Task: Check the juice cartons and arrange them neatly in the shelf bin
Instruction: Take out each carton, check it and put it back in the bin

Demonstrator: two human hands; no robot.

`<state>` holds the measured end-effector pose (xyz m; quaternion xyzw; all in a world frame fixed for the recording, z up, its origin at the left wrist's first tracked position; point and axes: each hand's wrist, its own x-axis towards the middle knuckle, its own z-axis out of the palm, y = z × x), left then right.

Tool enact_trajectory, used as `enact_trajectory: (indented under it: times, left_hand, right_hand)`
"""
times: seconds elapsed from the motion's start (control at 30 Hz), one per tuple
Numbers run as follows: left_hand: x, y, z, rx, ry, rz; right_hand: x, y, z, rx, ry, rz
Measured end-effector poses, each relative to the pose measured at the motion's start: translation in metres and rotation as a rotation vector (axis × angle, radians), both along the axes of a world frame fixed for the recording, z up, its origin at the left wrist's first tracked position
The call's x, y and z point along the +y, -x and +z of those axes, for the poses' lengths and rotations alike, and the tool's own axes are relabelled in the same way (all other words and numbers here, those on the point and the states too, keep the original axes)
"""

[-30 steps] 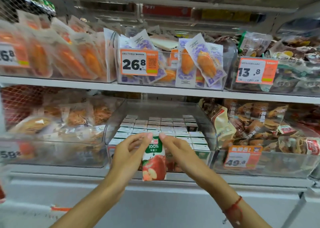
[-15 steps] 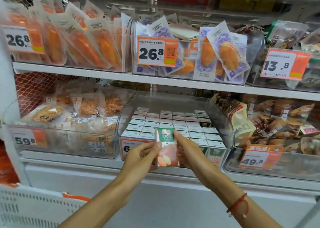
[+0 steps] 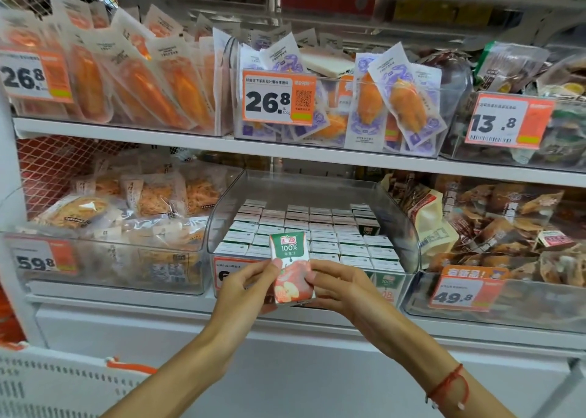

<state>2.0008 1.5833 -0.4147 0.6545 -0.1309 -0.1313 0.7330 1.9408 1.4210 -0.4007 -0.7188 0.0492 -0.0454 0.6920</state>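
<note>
A small apple juice carton (image 3: 290, 259), green and white on top with red apples below, is held upright in front of the clear shelf bin (image 3: 409, 227). My left hand (image 3: 245, 286) grips its left side, thumb on the front. My right hand (image 3: 341, 286) grips its right side and lower edge. Inside the bin, several rows of the same cartons (image 3: 317, 230) stand packed with white tops showing. One dark carton side (image 3: 367, 229) shows at the right of a back row.
Clear bins of packaged snacks flank the juice bin: shredded snacks (image 3: 126, 202) left, brown wrapped packs (image 3: 507, 227) right. Upper shelf (image 3: 285, 148) holds orange pouches with price tags. A white perforated basket (image 3: 47, 382) sits at lower left.
The carton has risen slightly and turned its front toward me; both hands now hold it lower down its sides. The view has shifted closer to the shelf.
</note>
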Motion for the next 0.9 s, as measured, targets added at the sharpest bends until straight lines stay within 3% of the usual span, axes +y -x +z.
enact_trajectory:
  times: [0.27,0.4,0.53,0.77,0.9]
  left_hand:
    - [0.0,0.0,0.001,-0.051,-0.02,-0.016]
    - [-0.001,0.0,0.005,-0.145,0.002,0.038]
    - [-0.003,0.002,0.006,-0.041,0.041,0.089]
    - [0.006,0.004,0.012,0.048,0.139,-0.043]
    - [0.004,0.006,0.013,0.027,0.156,-0.075]
  right_hand:
    - [0.005,0.002,0.001,-0.018,-0.018,-0.112]
    - [0.016,0.003,0.0,-0.194,0.271,-0.312]
    - [0.025,0.005,-0.004,-0.301,0.495,-0.271]
    - [0.011,0.003,0.003,-0.005,0.06,-0.002]
    - [0.012,0.004,0.005,0.058,0.051,0.164]
